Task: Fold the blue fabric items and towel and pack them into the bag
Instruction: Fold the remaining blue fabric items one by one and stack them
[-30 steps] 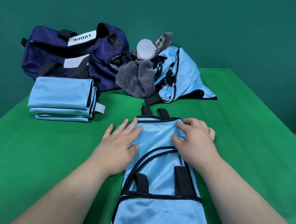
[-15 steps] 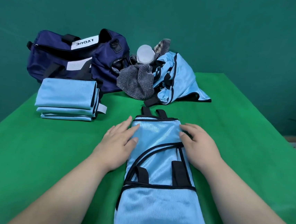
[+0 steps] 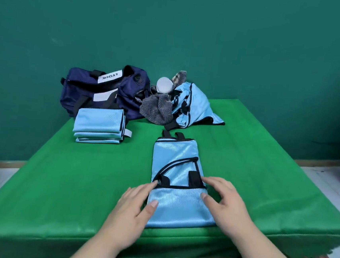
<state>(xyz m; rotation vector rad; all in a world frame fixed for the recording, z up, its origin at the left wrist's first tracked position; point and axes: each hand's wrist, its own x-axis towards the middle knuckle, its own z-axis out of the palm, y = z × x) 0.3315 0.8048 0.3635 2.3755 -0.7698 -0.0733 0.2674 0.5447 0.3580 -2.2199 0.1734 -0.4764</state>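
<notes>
Green table (image 3: pixel 264 179): fills the lower frame and serves as the flat folding surface. Navy bag (image 3: pixel 81 93): set at upper left of the table against the wall, mouth apparently slack, probably parked there so that finished pieces can be packed without crossing the work area. Long blue fabric item (image 3: pixel 174 160): laid flat at centre frame, already narrowed to a strip, presumably so that it can be folded end over end. Its long axis is seen running from the near table edge towards the wall, black loops pointing to the far end, plain hem nearest the viewer. Folded blue stack (image 3: pixel 98 122): placed just in front of the bag, judged done and awaiting packing. Crumpled blue item (image 3: pixel 196 104) and grey towel (image 3: pixel 158 109): heaped right of the bag, touching each other, not yet folded. Left hand (image 3: pixel 132 206): laid open along the strip's left edge, thumb resting on the cloth. Right hand (image 3: pixel 226 201): held open, fingers loosely spread at the right edge. Nothing is gripped; both near corners are flanked, likely for lifting the near end over.
</notes>
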